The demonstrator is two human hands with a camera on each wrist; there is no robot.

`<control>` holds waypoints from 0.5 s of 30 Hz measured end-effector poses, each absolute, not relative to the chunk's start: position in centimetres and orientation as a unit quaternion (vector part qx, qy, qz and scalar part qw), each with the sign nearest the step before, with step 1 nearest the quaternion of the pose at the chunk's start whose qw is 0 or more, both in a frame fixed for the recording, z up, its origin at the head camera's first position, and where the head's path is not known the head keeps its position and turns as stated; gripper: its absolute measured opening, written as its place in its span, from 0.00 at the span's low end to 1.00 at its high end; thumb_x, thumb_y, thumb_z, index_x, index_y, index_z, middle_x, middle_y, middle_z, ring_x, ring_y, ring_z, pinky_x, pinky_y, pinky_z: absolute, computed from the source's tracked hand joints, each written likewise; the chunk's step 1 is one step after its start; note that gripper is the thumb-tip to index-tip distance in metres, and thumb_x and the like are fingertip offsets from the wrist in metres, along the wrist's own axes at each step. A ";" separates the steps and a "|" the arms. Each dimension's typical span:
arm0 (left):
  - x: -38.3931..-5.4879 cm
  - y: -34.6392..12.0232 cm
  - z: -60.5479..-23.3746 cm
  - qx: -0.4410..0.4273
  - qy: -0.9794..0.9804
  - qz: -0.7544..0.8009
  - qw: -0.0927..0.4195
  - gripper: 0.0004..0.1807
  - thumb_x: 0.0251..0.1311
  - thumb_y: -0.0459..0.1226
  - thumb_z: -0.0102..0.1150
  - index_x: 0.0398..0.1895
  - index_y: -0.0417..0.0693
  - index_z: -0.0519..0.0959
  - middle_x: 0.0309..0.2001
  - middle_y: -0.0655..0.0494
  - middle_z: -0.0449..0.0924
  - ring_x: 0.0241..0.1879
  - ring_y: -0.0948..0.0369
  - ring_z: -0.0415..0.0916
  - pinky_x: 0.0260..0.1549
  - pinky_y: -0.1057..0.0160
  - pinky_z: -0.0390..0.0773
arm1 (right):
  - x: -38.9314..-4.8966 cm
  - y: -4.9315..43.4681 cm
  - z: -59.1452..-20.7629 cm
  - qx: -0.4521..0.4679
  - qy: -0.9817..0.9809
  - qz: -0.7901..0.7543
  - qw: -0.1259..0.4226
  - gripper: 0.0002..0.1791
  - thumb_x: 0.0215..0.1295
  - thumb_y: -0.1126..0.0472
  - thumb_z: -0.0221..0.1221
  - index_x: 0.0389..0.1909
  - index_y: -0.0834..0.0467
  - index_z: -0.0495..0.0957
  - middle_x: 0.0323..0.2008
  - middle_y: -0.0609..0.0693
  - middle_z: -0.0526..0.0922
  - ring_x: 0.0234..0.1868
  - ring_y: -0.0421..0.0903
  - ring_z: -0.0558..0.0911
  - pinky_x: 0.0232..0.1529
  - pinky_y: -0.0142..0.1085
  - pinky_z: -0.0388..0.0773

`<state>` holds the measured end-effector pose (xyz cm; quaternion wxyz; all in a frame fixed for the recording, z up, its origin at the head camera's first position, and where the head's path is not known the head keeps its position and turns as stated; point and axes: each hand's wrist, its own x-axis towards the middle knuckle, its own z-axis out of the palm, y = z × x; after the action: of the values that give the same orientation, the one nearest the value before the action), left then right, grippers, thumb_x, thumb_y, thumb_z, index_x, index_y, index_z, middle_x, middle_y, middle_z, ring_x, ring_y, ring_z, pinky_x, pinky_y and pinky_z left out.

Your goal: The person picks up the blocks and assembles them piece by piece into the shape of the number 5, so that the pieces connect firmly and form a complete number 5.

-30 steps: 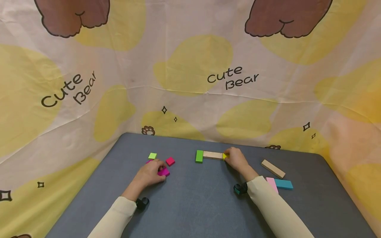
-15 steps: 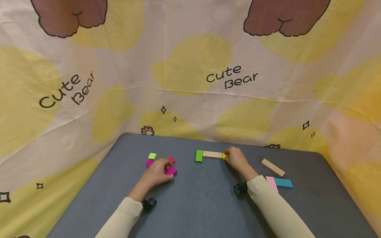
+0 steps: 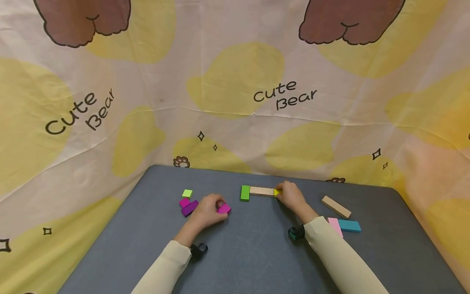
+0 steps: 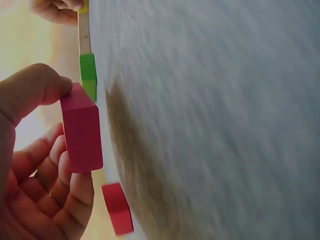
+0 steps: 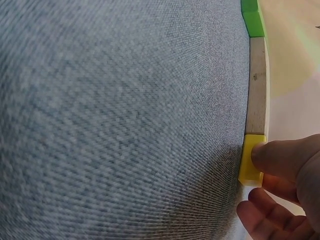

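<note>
My left hand (image 3: 207, 210) grips a magenta block (image 3: 224, 208) between thumb and fingers. In the left wrist view that magenta block (image 4: 84, 137) is held above the tabletop, with its shadow below. A red block (image 4: 118, 208) lies beyond it; in the head view my hand hides it. My right hand (image 3: 292, 198) pinches a yellow block (image 5: 252, 160) with the thumb on its face. The yellow block touches one end of a plain wooden block (image 3: 262, 191). At that wooden block's other end, a green block (image 3: 244, 193) lies crosswise against it.
Left on the grey table (image 3: 257, 253) lie a lime block (image 3: 187, 193), a small magenta block (image 3: 184, 202) and a purple block (image 3: 189, 208). To the right are another plain wooden block (image 3: 336, 207), a pink block (image 3: 335, 226) and a blue block (image 3: 349, 226). A printed cloth (image 3: 235, 81) hangs behind.
My left hand has moved right with the magenta block, away from the purple block, which now shows. The red block has become hidden behind that hand. My right hand stays at the yellow block.
</note>
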<state>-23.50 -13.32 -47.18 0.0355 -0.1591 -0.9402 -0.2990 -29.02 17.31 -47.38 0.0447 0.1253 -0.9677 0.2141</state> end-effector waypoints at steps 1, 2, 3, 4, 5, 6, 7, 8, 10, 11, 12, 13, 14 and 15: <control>-23.5 -13.1 -47.2 -0.157 -0.941 -0.299 0.035 0.16 0.41 0.38 0.71 0.37 0.47 0.81 0.31 0.58 0.76 0.31 0.65 0.70 0.30 0.67 0.72 | -29.0 17.3 -47.4 0.125 -0.968 0.214 0.043 0.11 0.57 0.69 0.63 0.42 0.65 0.84 0.42 0.60 0.84 0.44 0.57 0.82 0.45 0.50 0.78; -23.6 -12.8 -47.2 -0.154 -0.941 -0.299 0.034 0.16 0.41 0.39 0.71 0.37 0.47 0.80 0.31 0.58 0.76 0.31 0.65 0.70 0.30 0.68 0.72 | -29.0 17.3 -47.4 0.124 -0.968 0.215 0.043 0.11 0.57 0.69 0.63 0.42 0.65 0.84 0.42 0.60 0.84 0.44 0.57 0.82 0.45 0.50 0.78; -23.7 -12.5 -47.2 -0.152 -0.940 -0.303 0.034 0.17 0.41 0.39 0.71 0.37 0.47 0.80 0.31 0.58 0.76 0.31 0.65 0.70 0.30 0.67 0.72 | -29.0 17.3 -47.5 0.124 -0.968 0.214 0.043 0.11 0.57 0.69 0.63 0.42 0.65 0.84 0.42 0.60 0.84 0.44 0.57 0.82 0.45 0.50 0.78; -23.7 -12.3 -47.2 -0.151 -0.940 -0.305 0.033 0.17 0.41 0.39 0.71 0.37 0.47 0.80 0.32 0.58 0.76 0.31 0.65 0.70 0.30 0.67 0.72 | -29.0 17.3 -47.5 0.125 -0.968 0.214 0.043 0.11 0.57 0.69 0.63 0.42 0.65 0.84 0.41 0.60 0.84 0.43 0.57 0.82 0.45 0.50 0.78; -23.8 -12.0 -47.2 -0.150 -0.939 -0.307 0.033 0.17 0.41 0.39 0.70 0.37 0.47 0.80 0.32 0.58 0.76 0.31 0.65 0.70 0.31 0.67 0.72 | -29.0 17.3 -47.5 0.124 -0.968 0.215 0.043 0.11 0.57 0.69 0.63 0.42 0.65 0.84 0.41 0.60 0.84 0.43 0.57 0.82 0.45 0.49 0.78; -23.9 -11.8 -47.2 -0.148 -0.939 -0.308 0.033 0.17 0.41 0.40 0.70 0.37 0.48 0.80 0.32 0.58 0.76 0.32 0.65 0.70 0.31 0.66 0.72 | -29.0 17.3 -47.5 0.124 -0.968 0.216 0.042 0.11 0.57 0.69 0.63 0.42 0.65 0.84 0.42 0.60 0.84 0.43 0.57 0.82 0.45 0.49 0.78; -24.0 -11.5 -47.2 -0.147 -0.939 -0.310 0.033 0.17 0.42 0.40 0.70 0.37 0.47 0.80 0.32 0.57 0.76 0.32 0.65 0.70 0.31 0.66 0.72 | -29.0 17.3 -47.4 0.124 -0.968 0.216 0.042 0.11 0.57 0.69 0.63 0.42 0.65 0.84 0.41 0.60 0.84 0.43 0.57 0.82 0.45 0.49 0.78; -24.1 -11.3 -47.2 -0.147 -0.938 -0.313 0.034 0.17 0.42 0.40 0.70 0.37 0.47 0.80 0.32 0.57 0.76 0.32 0.64 0.71 0.32 0.66 0.72 | -29.0 17.3 -47.4 0.125 -0.968 0.216 0.042 0.11 0.57 0.68 0.64 0.42 0.65 0.84 0.41 0.60 0.84 0.43 0.57 0.82 0.45 0.49 0.78; -24.2 -10.9 -47.2 -0.146 -0.937 -0.316 0.036 0.17 0.42 0.40 0.71 0.37 0.47 0.80 0.32 0.56 0.76 0.32 0.64 0.70 0.32 0.65 0.72 | -28.9 17.3 -47.3 0.128 -0.968 0.213 0.043 0.11 0.57 0.68 0.64 0.42 0.65 0.84 0.41 0.60 0.84 0.42 0.57 0.82 0.44 0.49 0.78; -24.3 -10.7 -47.2 -0.145 -0.936 -0.318 0.037 0.17 0.42 0.40 0.71 0.37 0.47 0.80 0.32 0.56 0.77 0.32 0.64 0.70 0.32 0.65 0.72 | -28.9 17.3 -47.3 0.127 -0.968 0.214 0.041 0.11 0.57 0.68 0.64 0.42 0.65 0.84 0.41 0.60 0.84 0.43 0.57 0.82 0.44 0.49 0.79; -24.4 -10.5 -47.2 -0.144 -0.936 -0.320 0.038 0.17 0.42 0.40 0.71 0.37 0.46 0.80 0.32 0.56 0.77 0.32 0.64 0.70 0.32 0.65 0.72 | -28.9 17.2 -47.2 0.127 -0.968 0.213 0.041 0.11 0.57 0.68 0.64 0.42 0.65 0.84 0.41 0.60 0.84 0.42 0.57 0.82 0.44 0.49 0.79; -24.4 -10.3 -47.3 -0.143 -0.935 -0.322 0.039 0.17 0.42 0.40 0.71 0.37 0.46 0.80 0.32 0.56 0.76 0.32 0.64 0.70 0.32 0.65 0.72 | -28.9 17.2 -47.2 0.127 -0.968 0.214 0.041 0.11 0.57 0.69 0.63 0.42 0.65 0.84 0.41 0.60 0.84 0.43 0.57 0.82 0.44 0.49 0.79; -24.5 -10.1 -47.3 -0.141 -0.935 -0.324 0.039 0.17 0.42 0.40 0.71 0.37 0.46 0.80 0.32 0.56 0.76 0.32 0.64 0.70 0.32 0.66 0.72 | -28.9 17.2 -47.2 0.127 -0.968 0.213 0.042 0.11 0.57 0.69 0.63 0.42 0.65 0.84 0.41 0.60 0.84 0.42 0.57 0.82 0.44 0.49 0.79; -24.5 -10.0 -47.4 -0.140 -0.934 -0.326 0.041 0.17 0.42 0.40 0.71 0.37 0.46 0.80 0.32 0.55 0.76 0.32 0.64 0.70 0.31 0.66 0.72 | -28.9 17.2 -47.2 0.129 -0.968 0.212 0.043 0.11 0.57 0.69 0.63 0.41 0.65 0.84 0.41 0.60 0.84 0.42 0.57 0.82 0.44 0.49 0.79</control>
<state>-24.52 -9.97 -47.41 0.0407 -0.1401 -0.9340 -0.3262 -28.91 17.22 -47.18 0.0431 0.1285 -0.9677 0.2124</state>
